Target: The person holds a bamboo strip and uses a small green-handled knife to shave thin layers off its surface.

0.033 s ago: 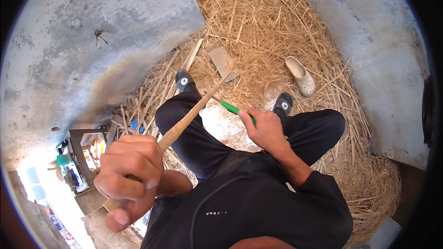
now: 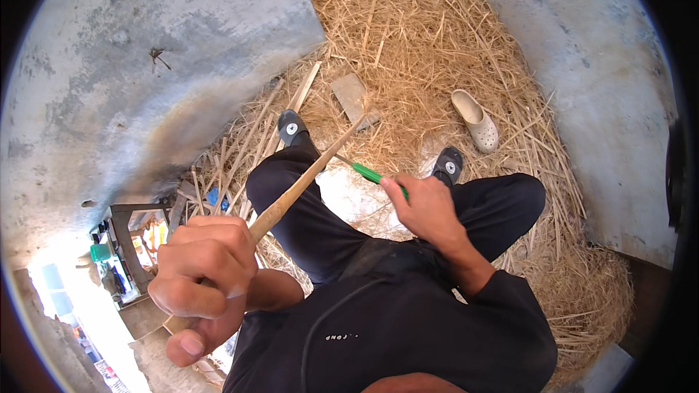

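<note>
While straw point(image 2: 437, 36) lies heaped across the concrete floor point(image 2: 145, 65), a seated person works a long wooden stick point(image 2: 309, 175), the left hand point(image 2: 207, 276) wrapped tight round its thick end close to the camera. Its thin end slants up and away over the left knee toward a flat stone-grey slab point(image 2: 353, 98). The right hand point(image 2: 429, 211) pinches a green-handled tool point(image 2: 371, 173), its tip just beside the stick's middle. Nothing has shifted between the two pictures: both grips and the stick's angle match, which suggests steady shaving or trimming in progress. Black shoes point(image 2: 291, 127) rest in the straw, and a pale clog point(image 2: 475, 120) lies apart to the right.
</note>
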Tool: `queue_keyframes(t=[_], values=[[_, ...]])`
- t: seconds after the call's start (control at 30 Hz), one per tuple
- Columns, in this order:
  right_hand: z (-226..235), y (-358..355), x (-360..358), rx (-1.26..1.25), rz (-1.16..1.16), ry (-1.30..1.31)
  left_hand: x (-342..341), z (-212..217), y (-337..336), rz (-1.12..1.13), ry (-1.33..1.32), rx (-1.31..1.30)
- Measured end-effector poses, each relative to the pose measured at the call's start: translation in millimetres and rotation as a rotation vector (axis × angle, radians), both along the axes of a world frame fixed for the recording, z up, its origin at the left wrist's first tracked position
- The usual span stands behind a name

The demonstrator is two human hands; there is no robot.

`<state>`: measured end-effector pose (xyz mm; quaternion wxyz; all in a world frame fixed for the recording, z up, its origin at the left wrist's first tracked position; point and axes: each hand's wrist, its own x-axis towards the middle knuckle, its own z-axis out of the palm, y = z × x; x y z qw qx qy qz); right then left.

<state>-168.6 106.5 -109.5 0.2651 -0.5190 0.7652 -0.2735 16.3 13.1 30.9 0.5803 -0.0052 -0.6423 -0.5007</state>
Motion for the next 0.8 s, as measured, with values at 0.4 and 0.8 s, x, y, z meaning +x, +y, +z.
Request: queue_keyframes(t=[0.4,0.8], values=[[-67.3,-17.2,22.8,-0.137,-0.044,-0.151,0.2,2.9,-15.8,-0.483,-0.093,-0.183],[-91.2,-16.5,24.5,-0.265,-0.020,-0.266,-13.7,-0.2,-10.5,-0.367,0.073,-0.106]])
